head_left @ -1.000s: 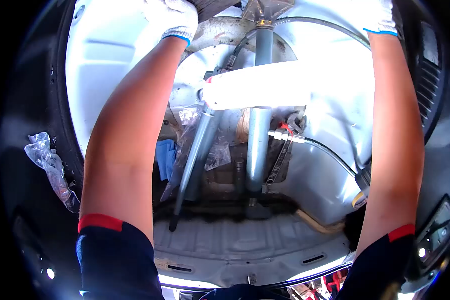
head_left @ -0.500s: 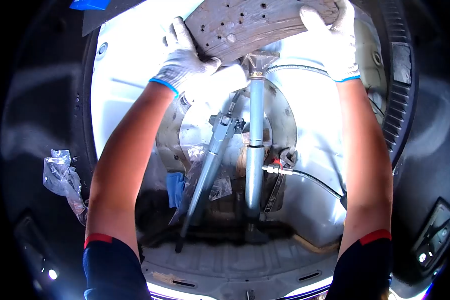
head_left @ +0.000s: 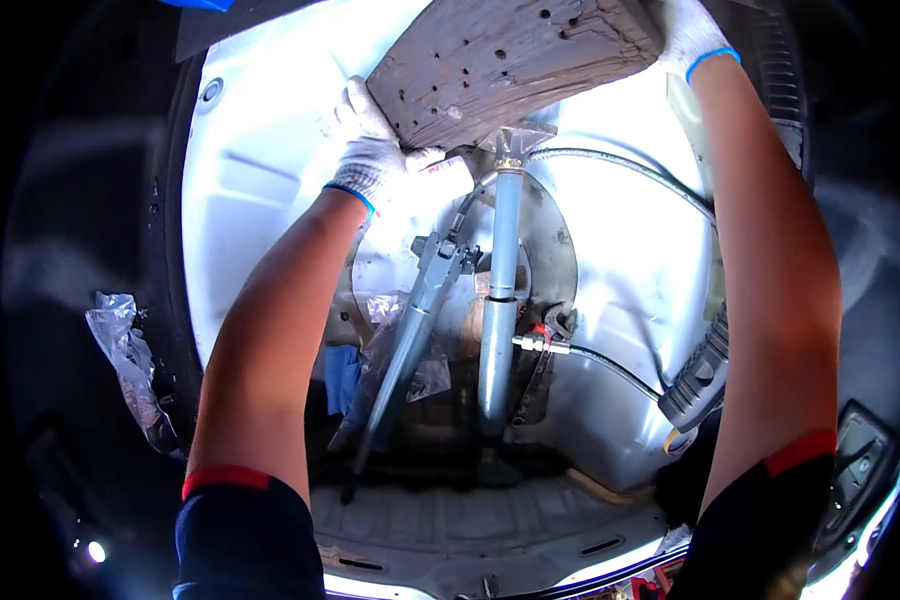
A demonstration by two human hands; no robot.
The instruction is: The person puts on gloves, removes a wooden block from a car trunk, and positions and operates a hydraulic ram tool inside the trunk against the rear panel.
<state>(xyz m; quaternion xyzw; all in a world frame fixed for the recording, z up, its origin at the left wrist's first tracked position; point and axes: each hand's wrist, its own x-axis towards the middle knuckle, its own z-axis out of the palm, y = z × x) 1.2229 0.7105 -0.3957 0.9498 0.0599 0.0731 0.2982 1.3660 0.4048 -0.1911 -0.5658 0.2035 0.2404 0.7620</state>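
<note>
A thick wooden board (head_left: 500, 75) with several holes lies tilted across the top of the view. My gloved left hand (head_left: 370, 150) grips its lower left corner, the thumb beneath it. Round its right end is my gloved right hand (head_left: 685, 35), fingers partly cut off by the frame edge. A white cylindrical object (head_left: 440, 182) shows beside the left hand; how it is supported cannot be made out. Just below the board stands the flat metal head of a blue-grey hydraulic ram (head_left: 505, 230). To its left is a hand pump with a long handle (head_left: 400, 360).
A black hose (head_left: 620, 375) with a metal fitting runs right from the ram. Wrenches (head_left: 535, 385), a blue cloth (head_left: 342, 380) and clear plastic lie in the trunk well. A crumpled plastic bag (head_left: 130, 370) is at the left, a grey ribbed tool (head_left: 698, 375) by my right forearm.
The board has come further into view, and its right end has tilted up. Both hands hold it; the right has shifted further up. The white object no longer covers the ram and pump.
</note>
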